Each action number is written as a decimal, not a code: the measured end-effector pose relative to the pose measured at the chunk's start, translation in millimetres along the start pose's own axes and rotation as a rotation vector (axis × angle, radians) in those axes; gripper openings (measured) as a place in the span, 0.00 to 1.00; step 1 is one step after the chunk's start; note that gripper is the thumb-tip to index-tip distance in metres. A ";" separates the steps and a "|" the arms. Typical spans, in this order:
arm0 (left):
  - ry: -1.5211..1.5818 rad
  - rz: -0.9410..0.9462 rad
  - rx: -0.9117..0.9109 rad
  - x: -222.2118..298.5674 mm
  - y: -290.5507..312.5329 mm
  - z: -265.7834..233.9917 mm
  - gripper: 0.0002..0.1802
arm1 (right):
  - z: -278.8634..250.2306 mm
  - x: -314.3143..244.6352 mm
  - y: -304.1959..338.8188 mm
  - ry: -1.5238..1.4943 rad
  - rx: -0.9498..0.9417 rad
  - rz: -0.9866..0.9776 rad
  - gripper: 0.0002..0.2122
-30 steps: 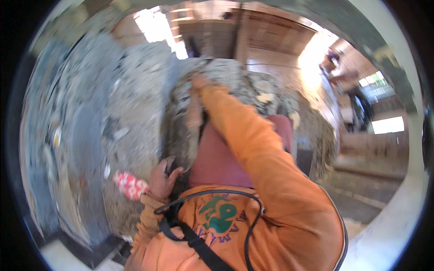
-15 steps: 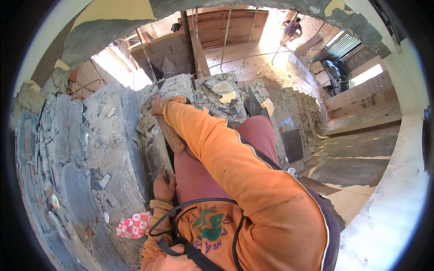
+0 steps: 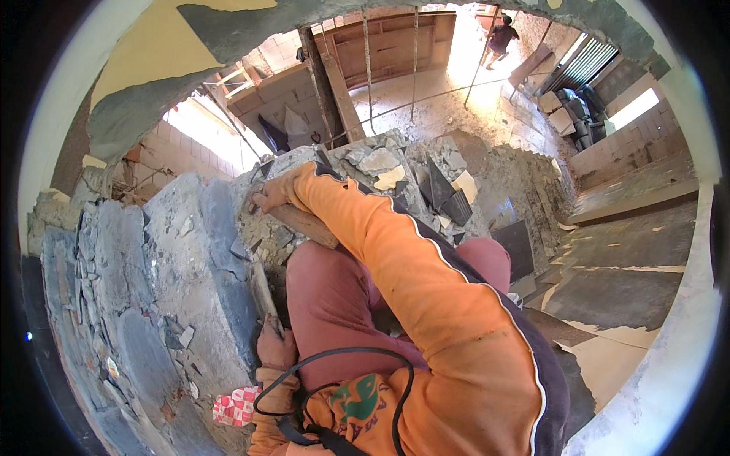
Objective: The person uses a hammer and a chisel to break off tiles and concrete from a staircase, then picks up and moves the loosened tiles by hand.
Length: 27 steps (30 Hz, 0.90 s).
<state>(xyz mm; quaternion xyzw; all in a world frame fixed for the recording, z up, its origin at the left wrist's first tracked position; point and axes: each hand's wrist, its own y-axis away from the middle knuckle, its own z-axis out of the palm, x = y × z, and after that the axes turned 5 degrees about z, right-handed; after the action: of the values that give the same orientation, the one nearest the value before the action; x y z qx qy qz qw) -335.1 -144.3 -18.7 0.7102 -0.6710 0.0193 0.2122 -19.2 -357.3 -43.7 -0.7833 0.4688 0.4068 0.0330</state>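
My right hand (image 3: pixel 269 196) reaches forward across my body, its fingers closed round the far end of a thick brown wooden handle (image 3: pixel 306 226). What is fixed to that handle, if anything, is hidden by the hand. Close to my thigh, my left hand (image 3: pixel 275 347) grips the near end of a narrow grey slab piece (image 3: pixel 263 292), which stands tilted almost edge-on. Loose grey rubble (image 3: pixel 268 242) lies between the two hands. A thick grey concrete block (image 3: pixel 232 281) runs along the left of the slab piece.
Broken slabs and chips (image 3: pixel 114 266) cover the left side, with a red-and-white checked wrapper (image 3: pixel 236 406) near my left sleeve. More rubble (image 3: pixel 378 161) lies ahead. Thin bars (image 3: pixel 415 68) cross the opening, and the ground lies lower beyond it. Another person (image 3: pixel 502 39) is far off.
The slab piece has turned from lying flat to nearly on edge in my left hand. The wooden handle has swung to a flatter slant. My knees have spread, and the view has shifted.
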 end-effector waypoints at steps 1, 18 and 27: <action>0.020 -0.015 0.022 0.6 2.4 -3.0 0.29 | -4.2 2.1 6.1 0.006 -0.039 0.011 0.29; 0.677 -0.037 0.377 -34.5 43.9 -62.4 0.09 | 97.6 31.9 39.3 -0.044 0.104 -0.165 0.36; 1.014 0.265 0.636 30.2 25.3 -183.0 0.15 | 29.0 -10.8 69.3 -0.154 0.049 -0.189 0.37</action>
<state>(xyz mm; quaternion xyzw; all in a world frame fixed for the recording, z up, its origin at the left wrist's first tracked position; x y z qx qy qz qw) -309.3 -113.2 164.1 0.5516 -0.5305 0.5803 0.2785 -92.1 -375.8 -33.0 -0.7896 0.3987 0.4490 0.1263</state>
